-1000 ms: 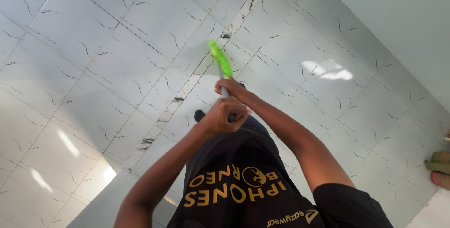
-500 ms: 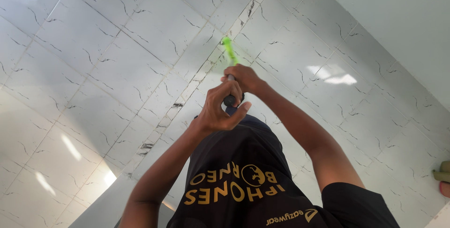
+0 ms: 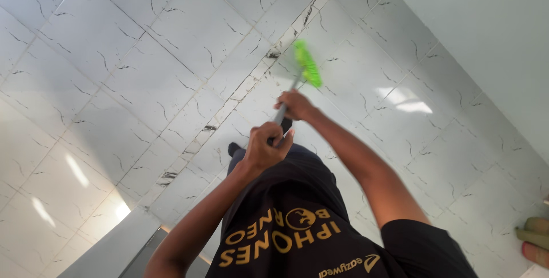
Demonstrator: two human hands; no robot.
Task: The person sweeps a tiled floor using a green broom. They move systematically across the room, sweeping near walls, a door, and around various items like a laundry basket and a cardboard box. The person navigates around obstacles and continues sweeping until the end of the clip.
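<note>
Your view looks down on a white tiled floor (image 3: 126, 78) with thin dark veining; a strip of narrow tiles crosses it diagonally, passing just left of the green brush head. A pale wall (image 3: 480, 32) fills the corner up and to the right of that head.

Your black shirt (image 3: 286, 198) with gold lettering covers the lower middle, below the brush head, and hides your legs; only one dark foot tip (image 3: 233, 149) shows beyond it, to its left. A grey ledge (image 3: 108, 249) sits well below and left of the head, cut off by the bottom edge. Far down and right of the head, a pair of sandals (image 3: 534, 238) is cropped at the frame border.

The long-handled brush (image 3: 286, 103) runs up from your hands to the bright green brush head (image 3: 307, 63), which is motion-blurred; it appears to rest on the floor beside the narrow strip, though contact is hard to confirm.

Your right hand (image 3: 295, 105) is wrapped closed around the handle, nearer the head. Your left hand (image 3: 266, 146) is curled tight over the handle's dark upper end, further from the head.

No containers are visible.
</note>
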